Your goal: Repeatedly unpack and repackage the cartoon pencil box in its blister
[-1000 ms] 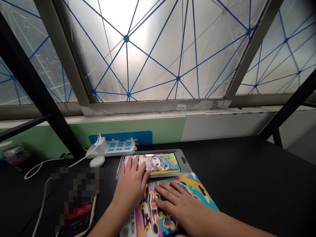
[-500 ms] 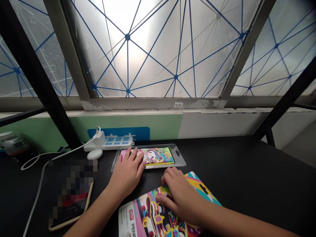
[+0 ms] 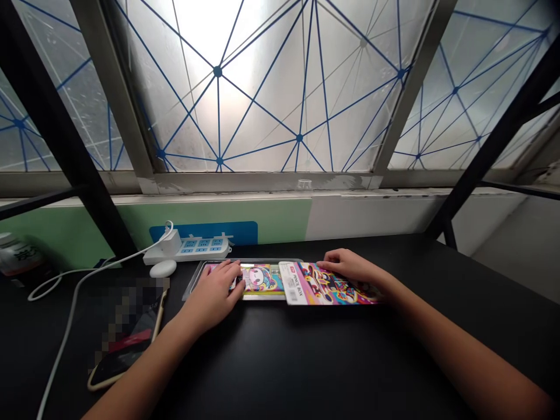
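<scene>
Open black table (image 3: 306, 361) front and right, power strip (image 3: 196, 247), cable (image 3: 72, 303) and phone (image 3: 131, 350) crowding left, slanted post (image 3: 494, 140) far right

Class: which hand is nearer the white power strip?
Left. The left hand rests on the clear pack in front of the power strip; the right hand, farther right, on the colourful card.

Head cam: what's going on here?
A person works at a black desk under a window. The left hand lies flat on the left end of a clear blister pack with cartoon print inside. The right hand rests on a colourful printed card that overlaps the pack's right end; whether it grips the card is unclear. A white power strip sits behind the pack.
</scene>
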`<act>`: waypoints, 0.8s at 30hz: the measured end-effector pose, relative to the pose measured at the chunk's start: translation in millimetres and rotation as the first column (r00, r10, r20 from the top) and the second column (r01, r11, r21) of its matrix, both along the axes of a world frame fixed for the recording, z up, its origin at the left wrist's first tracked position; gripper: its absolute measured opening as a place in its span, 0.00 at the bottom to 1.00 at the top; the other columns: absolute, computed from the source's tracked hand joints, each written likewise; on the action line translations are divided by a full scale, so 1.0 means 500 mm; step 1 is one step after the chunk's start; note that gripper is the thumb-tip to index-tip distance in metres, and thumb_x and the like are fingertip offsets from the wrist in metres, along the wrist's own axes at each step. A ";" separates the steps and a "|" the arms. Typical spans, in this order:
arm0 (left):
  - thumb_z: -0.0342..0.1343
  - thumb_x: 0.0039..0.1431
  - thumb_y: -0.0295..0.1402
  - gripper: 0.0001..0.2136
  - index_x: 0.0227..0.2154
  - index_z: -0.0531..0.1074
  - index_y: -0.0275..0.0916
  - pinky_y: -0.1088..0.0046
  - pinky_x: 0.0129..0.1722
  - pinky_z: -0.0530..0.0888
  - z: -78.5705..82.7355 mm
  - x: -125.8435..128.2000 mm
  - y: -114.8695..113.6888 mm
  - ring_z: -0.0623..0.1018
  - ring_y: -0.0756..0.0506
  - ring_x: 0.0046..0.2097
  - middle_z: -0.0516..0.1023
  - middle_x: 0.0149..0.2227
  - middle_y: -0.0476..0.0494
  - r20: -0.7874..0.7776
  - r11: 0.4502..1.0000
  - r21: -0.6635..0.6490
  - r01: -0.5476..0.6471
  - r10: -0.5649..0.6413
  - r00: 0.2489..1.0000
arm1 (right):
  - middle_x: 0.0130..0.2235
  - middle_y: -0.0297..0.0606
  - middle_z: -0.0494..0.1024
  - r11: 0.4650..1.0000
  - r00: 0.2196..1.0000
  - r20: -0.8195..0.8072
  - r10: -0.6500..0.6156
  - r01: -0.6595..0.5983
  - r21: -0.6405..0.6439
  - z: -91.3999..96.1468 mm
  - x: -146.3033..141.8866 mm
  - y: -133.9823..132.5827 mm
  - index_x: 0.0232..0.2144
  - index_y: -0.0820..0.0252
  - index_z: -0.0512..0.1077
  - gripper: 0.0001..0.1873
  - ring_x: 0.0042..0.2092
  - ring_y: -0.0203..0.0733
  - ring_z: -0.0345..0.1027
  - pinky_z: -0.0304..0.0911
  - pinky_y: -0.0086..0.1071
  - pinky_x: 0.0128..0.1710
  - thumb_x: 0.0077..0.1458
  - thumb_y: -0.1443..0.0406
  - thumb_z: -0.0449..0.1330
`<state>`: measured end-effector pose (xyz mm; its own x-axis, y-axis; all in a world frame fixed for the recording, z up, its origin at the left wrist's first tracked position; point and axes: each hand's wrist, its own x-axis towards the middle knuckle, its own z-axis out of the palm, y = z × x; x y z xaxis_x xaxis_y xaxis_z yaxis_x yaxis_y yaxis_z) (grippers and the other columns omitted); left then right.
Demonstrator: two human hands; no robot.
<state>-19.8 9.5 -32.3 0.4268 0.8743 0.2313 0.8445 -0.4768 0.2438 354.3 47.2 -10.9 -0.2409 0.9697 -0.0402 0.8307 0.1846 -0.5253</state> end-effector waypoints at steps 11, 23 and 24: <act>0.45 0.68 0.44 0.15 0.47 0.70 0.43 0.52 0.55 0.65 0.000 -0.001 0.000 0.72 0.35 0.57 0.76 0.54 0.38 0.076 0.998 0.054 0.022 -0.026 0.997 | 0.26 0.35 0.77 0.996 0.992 0.085 -0.088 0.088 0.002 -0.027 0.074 0.035 0.23 0.55 0.74 0.26 0.28 0.42 0.69 0.57 0.33 0.26 0.51 0.40 0.58; 0.46 0.68 0.44 0.18 0.53 0.70 0.44 0.54 0.55 0.66 -0.016 -0.003 0.006 0.71 0.36 0.58 0.75 0.57 0.40 0.035 0.991 0.125 0.043 -0.047 0.998 | 0.45 0.42 0.79 0.977 0.996 0.090 -0.017 -0.003 0.215 -0.041 -0.029 0.008 0.40 0.53 0.77 0.25 0.47 0.51 0.71 0.62 0.41 0.48 0.55 0.42 0.58; 0.46 0.68 0.44 0.18 0.54 0.70 0.44 0.54 0.55 0.65 -0.015 -0.003 0.005 0.71 0.36 0.58 0.74 0.57 0.40 0.033 0.991 0.124 0.045 -0.049 0.998 | 0.44 0.42 0.79 0.977 0.996 0.085 -0.016 -0.002 0.215 -0.043 -0.032 0.008 0.38 0.54 0.77 0.24 0.45 0.50 0.71 0.63 0.40 0.46 0.55 0.42 0.58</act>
<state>-21.3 12.1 -39.8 0.4562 0.8173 0.3520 0.8125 -0.5439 0.2099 338.2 51.1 -32.4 -0.2387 0.9595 0.1493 0.8724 0.2794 -0.4011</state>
